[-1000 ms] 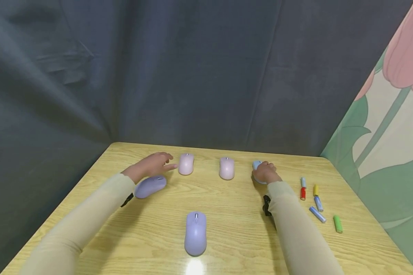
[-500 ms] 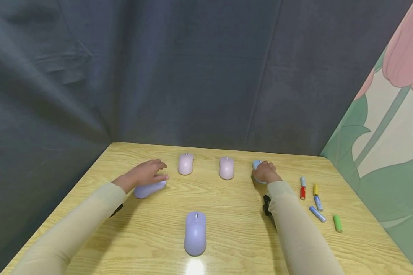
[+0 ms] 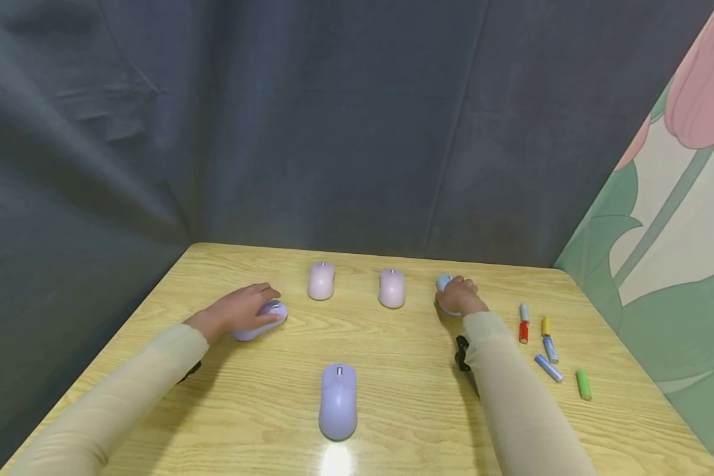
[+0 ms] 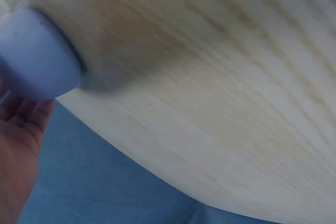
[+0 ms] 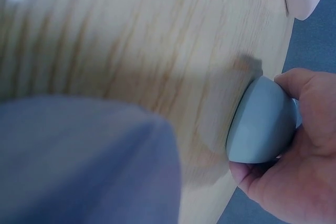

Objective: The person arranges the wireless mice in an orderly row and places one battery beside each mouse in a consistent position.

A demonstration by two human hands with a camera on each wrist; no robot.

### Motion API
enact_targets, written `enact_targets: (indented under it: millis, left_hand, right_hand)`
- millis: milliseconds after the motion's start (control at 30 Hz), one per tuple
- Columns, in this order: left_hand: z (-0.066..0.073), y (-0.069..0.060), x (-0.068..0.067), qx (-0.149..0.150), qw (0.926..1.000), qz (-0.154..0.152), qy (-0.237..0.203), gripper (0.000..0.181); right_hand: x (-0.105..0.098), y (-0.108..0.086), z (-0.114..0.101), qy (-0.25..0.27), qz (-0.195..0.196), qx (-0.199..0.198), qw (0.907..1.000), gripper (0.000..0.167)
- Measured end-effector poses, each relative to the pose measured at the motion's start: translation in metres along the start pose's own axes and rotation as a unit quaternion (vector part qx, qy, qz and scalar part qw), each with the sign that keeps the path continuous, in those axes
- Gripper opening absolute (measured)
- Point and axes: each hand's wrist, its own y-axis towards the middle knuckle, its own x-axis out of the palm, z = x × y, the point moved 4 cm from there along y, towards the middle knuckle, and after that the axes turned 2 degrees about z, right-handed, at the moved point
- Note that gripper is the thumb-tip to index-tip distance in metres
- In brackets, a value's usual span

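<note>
Left hand [image 3: 238, 311] over a purple mouse [image 4: 39, 56], right hand [image 3: 459, 296] pinching a light-blue mouse [image 5: 262, 121]

Nearest the wearer, two pale sleeves [image 3: 113, 400] slant inward, one from each side. Between them, the front mouse [image 3: 338, 403] sits on the tabletop [image 3: 262, 410] with its scroll wheel pointing away and a patch of glare [image 3: 336, 458] just at its near end. Wide wood on both sides of it leaves room to move before either sleeve begins.

To the right lie small cylinders: a green one [image 3: 584, 385] nearest, a blue one [image 3: 549, 368] beyond it, then red [image 3: 523, 332] and yellow [image 3: 546, 326] pieces. They sit between the right sleeve and the slanting right edge, with wood showing on both sides.

Farther in, the left hand has thumb and fingers apart, part of the purple mouse showing between them; whether they squeeze it, I cannot tell. That mouse lies aslant, well in from the left edge. The right hand has its thumb and fingers on opposite sides of the light-blue mouse, near the back edge.

Two pink mice [image 3: 392, 289] stand well apart between the hands, short of that edge. The surface is yellowish, grained wood with rounded far corners. Behind hangs a dark blue curtain [image 3: 333, 132]; at the right, a painted wall [image 3: 690, 231] shows pink blooms and green leaves.
</note>
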Motion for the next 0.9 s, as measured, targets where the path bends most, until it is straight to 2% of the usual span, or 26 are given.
enact_targets:
  millis: [367,600,900]
  left_hand:
    - [-0.001,-0.006,0.007,-0.001,0.9999,0.000,0.010,0.053]
    - [-0.003,-0.011,0.012,-0.012,0.9998,-0.009,0.016,0.059]
    - [-0.004,-0.014,0.015,-0.013,0.9998,-0.003,0.016,0.062]
  right_hand:
    - [-0.001,0.000,-0.001,-0.001,0.000,0.002,1.0000,0.070]
    - [-0.001,0.000,-0.002,-0.008,0.001,-0.002,1.0000,0.069]
    - [0.000,0.000,-0.001,-0.008,0.000,-0.001,1.0000,0.070]
